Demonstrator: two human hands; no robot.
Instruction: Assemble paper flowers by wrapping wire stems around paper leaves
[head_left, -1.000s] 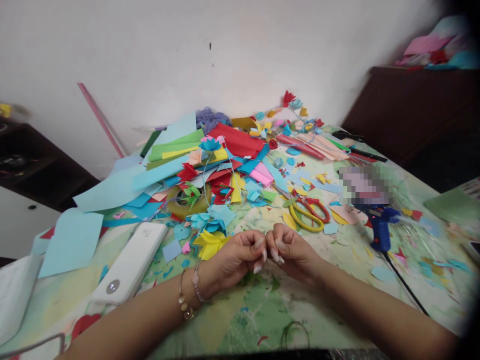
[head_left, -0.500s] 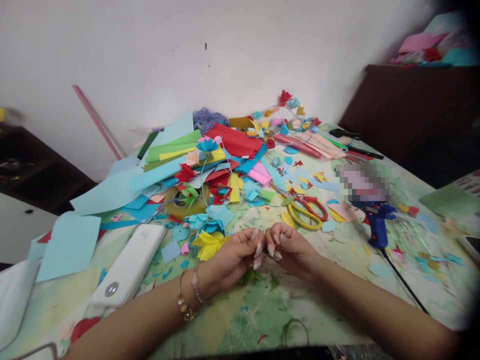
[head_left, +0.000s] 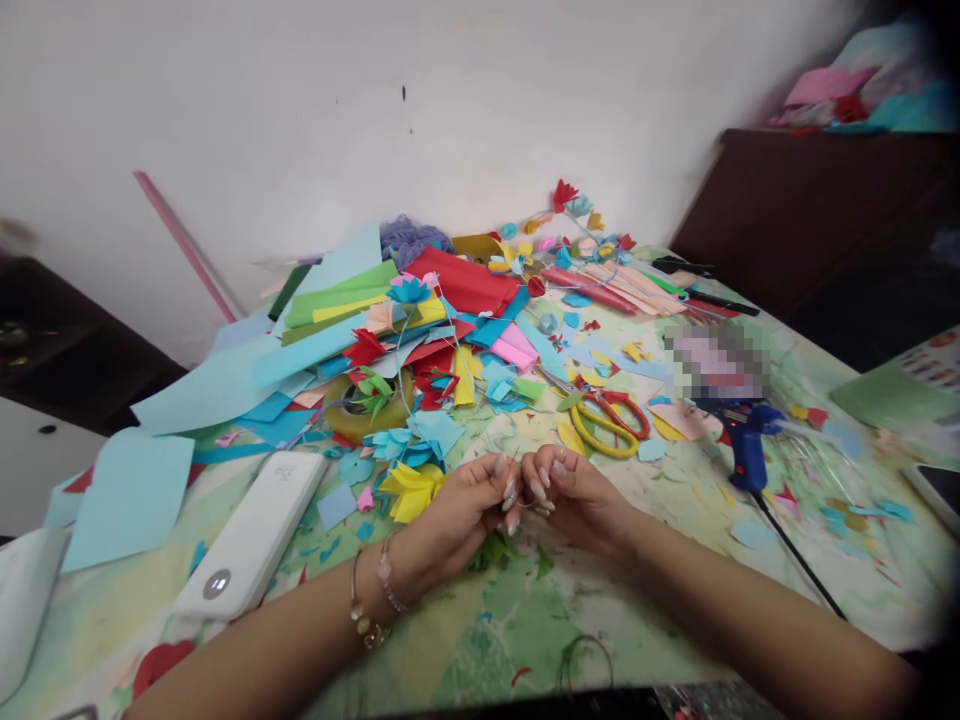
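A person's left hand (head_left: pixel 461 515) and right hand (head_left: pixel 581 495) meet fingertip to fingertip low over the paint-marked surface (head_left: pixel 525 620). Both are curled tight, pinching a thin strand (head_left: pixel 534 506) too fine to identify. A yellow paper flower (head_left: pixel 409 490) lies just left of them, with yellow-handled scissors (head_left: pixel 604 425) and a blue glue gun (head_left: pixel 742 440) beyond.

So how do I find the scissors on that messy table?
Start at the table covered in coloured paper scraps. Look just past the person's right hand, between the heap of paper and the blue glue gun. The scissors lie flat there, the only thing with loop handles, one yellow and one red.
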